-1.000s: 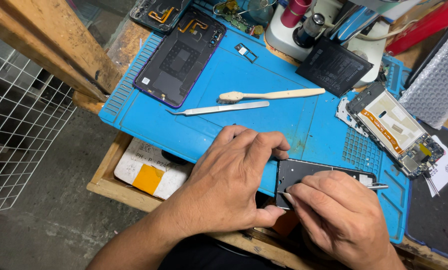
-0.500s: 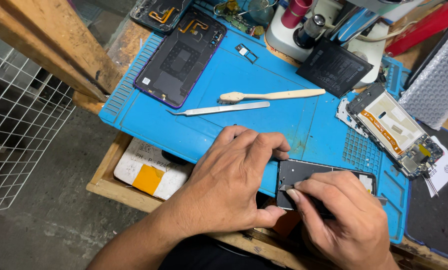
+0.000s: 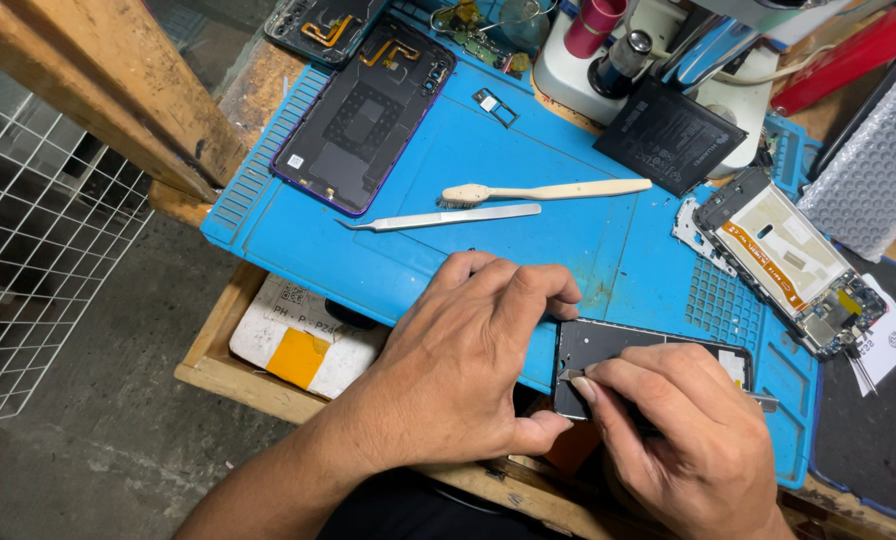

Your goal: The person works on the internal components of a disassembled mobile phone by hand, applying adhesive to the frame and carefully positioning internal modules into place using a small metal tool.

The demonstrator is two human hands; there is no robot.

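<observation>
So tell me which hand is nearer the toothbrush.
Left. The left hand lies just below the toothbrush and the tweezers, its fingers pointing toward them. The right hand is lower, over the dark phone frame.

- The mat (image 3: pixel 608 230) lies on the workbench (image 3: pixel 218 365) and serves as landmark.
- On its near edge lies the phone frame (image 3: pixel 618 345), between the left hand (image 3: pixel 468 370) and the right hand (image 3: pixel 688 440).
- At its middle, the toothbrush (image 3: pixel 548 190) lies just behind the tweezers (image 3: pixel 438 217).
- On its far left corner rests the back cover (image 3: pixel 363 120).
- On its right edge sits the opened phone (image 3: pixel 783 255).
- Behind it stands the microscope (image 3: pixel 618 50).
</observation>
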